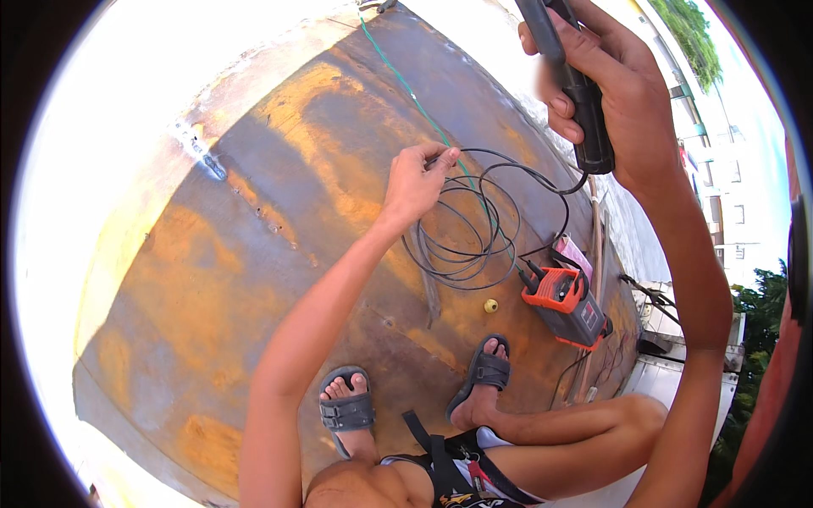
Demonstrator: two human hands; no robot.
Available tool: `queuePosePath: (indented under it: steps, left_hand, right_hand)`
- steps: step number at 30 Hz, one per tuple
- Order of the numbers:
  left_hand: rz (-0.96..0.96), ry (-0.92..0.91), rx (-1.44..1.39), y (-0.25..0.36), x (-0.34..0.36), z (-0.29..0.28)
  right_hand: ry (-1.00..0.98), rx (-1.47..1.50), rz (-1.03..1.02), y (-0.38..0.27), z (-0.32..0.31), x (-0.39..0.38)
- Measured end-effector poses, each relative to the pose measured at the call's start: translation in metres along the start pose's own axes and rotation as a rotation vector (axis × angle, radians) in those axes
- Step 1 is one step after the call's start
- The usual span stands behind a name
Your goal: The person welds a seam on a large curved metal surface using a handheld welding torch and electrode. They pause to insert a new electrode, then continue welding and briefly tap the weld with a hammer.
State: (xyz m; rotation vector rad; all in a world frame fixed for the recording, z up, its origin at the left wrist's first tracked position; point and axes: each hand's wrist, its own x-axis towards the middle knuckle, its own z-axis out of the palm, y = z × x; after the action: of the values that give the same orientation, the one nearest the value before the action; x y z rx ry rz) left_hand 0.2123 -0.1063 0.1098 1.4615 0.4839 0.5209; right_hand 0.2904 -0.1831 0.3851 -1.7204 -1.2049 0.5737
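Observation:
My right hand (633, 97) is raised at the upper right, its fingers wrapped round the black handle of a welding electrode holder (595, 135). A black cable (566, 203) leaves the lower end of that handle. Over the rusty metal sheet, my left hand (413, 184) pinches a stretch of the same black cable between thumb and fingers. Loose coils of cable (461, 286) hang or lie below it; which of these I cannot tell. To their right stands a small orange and grey welding machine (569, 306) with plugs in its near-left end.
I stand in sandals on a rusty metal sheet (296, 245). A green cable (405, 85) crosses it from the far edge toward the machine. A small yellow round object (491, 306) lies near my right foot. A bright weld patch (212, 165) shows left of centre.

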Motion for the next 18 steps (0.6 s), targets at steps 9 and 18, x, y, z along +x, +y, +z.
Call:
queuePosePath:
  steps: [9, 18]
  left_hand:
    - [-0.349, 0.016, -0.166, 0.043, 0.021, -0.073]
    - [0.212, -0.123, 0.529, 0.002, -0.034, -0.071]
  right_hand:
    - [0.346, 0.209, -0.068, 0.118, 0.012, -0.08]
    - [0.292, 0.253, 0.023, 0.139, 0.025, -0.113]
